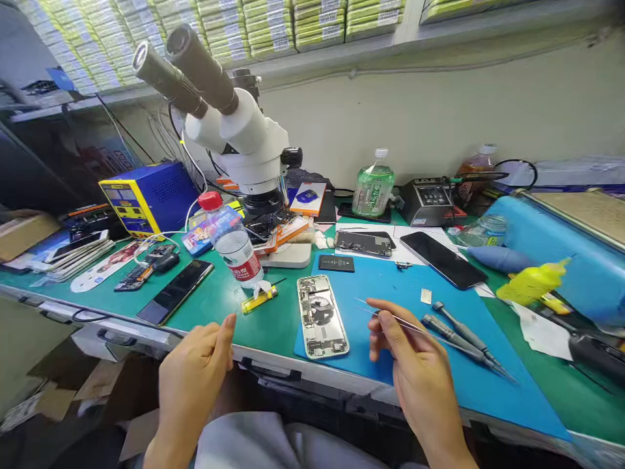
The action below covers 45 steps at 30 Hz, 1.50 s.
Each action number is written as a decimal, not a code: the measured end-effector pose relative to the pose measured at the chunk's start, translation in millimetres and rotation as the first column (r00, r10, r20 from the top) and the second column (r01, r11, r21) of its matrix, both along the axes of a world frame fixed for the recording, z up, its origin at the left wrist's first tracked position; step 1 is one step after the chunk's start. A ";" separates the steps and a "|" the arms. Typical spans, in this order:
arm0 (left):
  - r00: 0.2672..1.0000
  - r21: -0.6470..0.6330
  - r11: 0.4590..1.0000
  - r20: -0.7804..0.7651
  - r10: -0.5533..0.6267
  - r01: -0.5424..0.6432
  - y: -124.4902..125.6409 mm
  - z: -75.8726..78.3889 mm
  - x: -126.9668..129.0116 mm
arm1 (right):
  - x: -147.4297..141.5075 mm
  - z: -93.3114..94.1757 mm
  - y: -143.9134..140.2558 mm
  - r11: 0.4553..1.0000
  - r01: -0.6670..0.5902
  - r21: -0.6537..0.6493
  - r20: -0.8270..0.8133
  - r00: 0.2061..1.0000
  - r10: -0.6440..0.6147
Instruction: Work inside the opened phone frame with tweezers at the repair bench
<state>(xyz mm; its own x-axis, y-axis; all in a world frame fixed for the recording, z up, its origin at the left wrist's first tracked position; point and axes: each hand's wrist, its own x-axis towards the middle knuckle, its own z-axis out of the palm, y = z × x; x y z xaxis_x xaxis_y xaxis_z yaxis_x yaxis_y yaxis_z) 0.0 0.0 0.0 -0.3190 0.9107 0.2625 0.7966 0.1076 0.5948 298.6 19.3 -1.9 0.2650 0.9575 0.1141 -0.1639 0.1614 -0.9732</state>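
Right hand (415,365) pinches metal tweezers (390,317) beside the opened phone (321,316) on the blue mat (390,286); left hand (193,378), loosely open and empty, hovers off the bench edge.

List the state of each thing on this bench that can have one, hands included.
opened phone: back off, insides showing, flat on blue mat
tweezers: held in right hand
left hand: empty, open
red-capped bottle: capped, tilted
green bottle: capped, upright
black phone: screen dark

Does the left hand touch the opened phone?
No, the left hand hangs clear of the opened phone, off to its left.
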 end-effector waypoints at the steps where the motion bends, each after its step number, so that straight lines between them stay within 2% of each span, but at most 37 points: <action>1: 1.000 -0.003 1.000 0.028 -0.002 0.002 1.4 -0.9 7.0 | -1.0 1.0 1.3 1.000 0.018 -0.004 0.000 1.000 -0.018; 4: 0.997 0.008 0.998 0.032 -0.065 0.065 8.0 -2.9 29.9 | -4.8 2.7 4.4 0.999 0.051 -0.013 0.059 0.997 -0.050; 7: 0.970 0.035 0.974 -0.105 -0.218 0.222 18.4 -4.1 55.9 | -9.8 1.1 4.8 0.998 0.055 -0.017 0.206 0.977 -0.050; 11: 0.941 -0.006 0.955 -0.170 -0.293 0.297 31.2 -4.8 85.8 | -14.9 -3.8 2.3 0.997 0.025 0.075 0.518 0.853 -0.060; 13: 0.935 -0.019 0.949 -0.165 -0.313 0.314 35.6 -4.7 93.5 | -15.9 -5.2 1.4 0.992 -0.027 0.123 0.602 0.797 -0.053; 15: 0.932 -0.027 0.940 -0.125 -0.341 0.341 39.6 -4.5 95.5 | -15.9 -5.8 1.2 0.988 -0.083 0.131 0.622 0.783 -0.017; 19: 0.905 -0.013 0.905 0.038 -0.424 0.425 47.4 -5.3 88.5 | -13.9 -7.2 2.4 0.991 -0.109 0.079 0.543 0.838 0.049; 23: 0.860 0.017 0.879 0.196 -0.471 0.477 52.5 -7.5 81.9 | -11.6 -9.0 3.6 0.991 -0.131 0.035 0.333 0.936 0.113; 30: 0.784 0.116 0.886 0.425 -0.452 0.448 53.0 -7.0 81.0 | -11.1 1.1 7.3 0.977 -0.198 0.083 0.108 0.976 0.188; 32: 0.742 0.135 0.894 0.513 -0.432 0.427 53.9 -6.4 81.8 | -11.5 4.3 8.7 0.972 -0.213 0.101 0.069 0.976 0.206; 35: 0.628 0.146 0.883 0.652 -0.425 0.446 58.1 -7.0 84.3 | -12.7 5.7 8.9 0.969 -0.206 0.138 0.068 0.978 0.198; 38: 0.521 0.183 0.879 0.744 -0.417 0.441 63.5 -7.5 87.4 | -14.4 3.0 4.8 0.971 -0.170 0.170 0.097 0.983 0.155; 41: 0.463 0.206 0.900 0.800 -0.381 0.384 65.7 -3.6 88.2 | -14.1 -3.4 -3.6 0.969 -0.035 0.246 0.217 0.976 -0.019; 43: 0.435 0.229 0.915 0.823 -0.364 0.331 63.8 2.2 85.8 | -13.2 -9.0 -10.1 0.928 0.060 0.369 0.348 0.916 -0.198; 45: 0.417 0.269 0.925 0.833 -0.363 0.268 59.5 10.1 80.6 | -14.6 -14.4 -15.8 0.873 0.030 0.486 0.512 0.801 -0.312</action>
<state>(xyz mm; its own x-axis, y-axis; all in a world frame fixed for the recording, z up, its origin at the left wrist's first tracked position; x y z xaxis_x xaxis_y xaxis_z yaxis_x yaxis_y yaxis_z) 80.6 59.5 10.1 -0.1175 0.9874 0.1061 -0.1556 -0.1238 0.9800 283.9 3.5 -16.3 0.1721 0.7107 0.6821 0.4560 0.5564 -0.6947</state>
